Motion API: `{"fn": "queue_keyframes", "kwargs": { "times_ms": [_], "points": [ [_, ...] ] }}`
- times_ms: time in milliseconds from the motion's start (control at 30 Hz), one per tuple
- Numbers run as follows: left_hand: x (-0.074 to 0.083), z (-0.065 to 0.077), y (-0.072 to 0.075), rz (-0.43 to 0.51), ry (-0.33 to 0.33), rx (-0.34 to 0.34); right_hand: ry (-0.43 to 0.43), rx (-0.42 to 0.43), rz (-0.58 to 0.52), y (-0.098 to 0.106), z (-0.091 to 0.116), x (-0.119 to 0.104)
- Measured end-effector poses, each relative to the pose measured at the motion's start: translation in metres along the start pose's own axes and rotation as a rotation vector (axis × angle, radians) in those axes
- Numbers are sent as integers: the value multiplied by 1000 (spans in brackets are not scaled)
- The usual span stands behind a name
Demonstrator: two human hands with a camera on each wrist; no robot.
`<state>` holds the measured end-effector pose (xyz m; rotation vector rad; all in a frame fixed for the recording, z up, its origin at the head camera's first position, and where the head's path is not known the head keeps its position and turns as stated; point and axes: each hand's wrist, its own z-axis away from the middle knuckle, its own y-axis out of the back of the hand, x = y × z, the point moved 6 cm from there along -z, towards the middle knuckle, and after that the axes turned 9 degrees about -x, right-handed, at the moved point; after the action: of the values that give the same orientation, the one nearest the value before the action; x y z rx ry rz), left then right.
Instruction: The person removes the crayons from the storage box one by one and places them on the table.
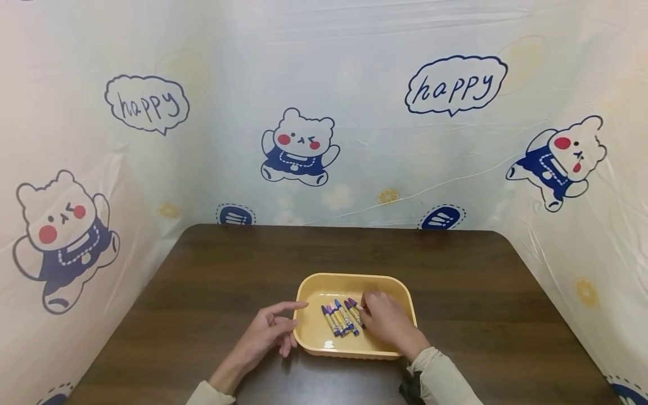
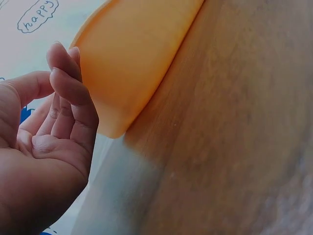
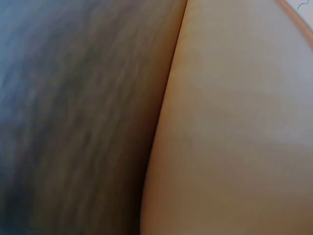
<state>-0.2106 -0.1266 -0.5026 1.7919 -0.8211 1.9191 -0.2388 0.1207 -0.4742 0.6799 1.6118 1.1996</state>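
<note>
A yellow rectangular tray [image 1: 318, 344] stands on the dark table. Inside it, several crayons [image 1: 342, 320] with yellow wrappers and blue or purple ends lie side by side, tilted the same way. My right hand [image 1: 387, 320] reaches into the tray with curled fingers, pinching a crayon at the right end of the row; the hand hides part of it. At the left rim is my left hand [image 1: 268, 329], index finger laid over the edge and thumb beside it. The left wrist view shows that hand [image 2: 58, 122] against the tray's outer wall [image 2: 132, 58].
The brown wooden table [image 1: 228, 270] extends round the tray. A pale curtain [image 1: 364, 157] printed with bears and "happy" bubbles surrounds it at the back and sides. The right wrist view is filled by the table surface [image 3: 73, 122] and the tray's wall [image 3: 230, 122].
</note>
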Motion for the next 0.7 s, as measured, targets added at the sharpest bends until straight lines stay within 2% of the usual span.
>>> {"fn": "queue_keyframes", "kwargs": {
  "times_ms": [167,300,567,700],
  "points": [
    [0,0,-1,-12,-31,3,-5,-22,-21,6,0,1],
    [3,-1,-1,-19,-45,6,-3,-4,-24,14,-1,2],
    [3,-4,1,-27,-9,22,-14,33,-19,36,1,5],
    [0,-2,0,-15,15,26,-46,40,-44,44,6,8]
  ]
}}
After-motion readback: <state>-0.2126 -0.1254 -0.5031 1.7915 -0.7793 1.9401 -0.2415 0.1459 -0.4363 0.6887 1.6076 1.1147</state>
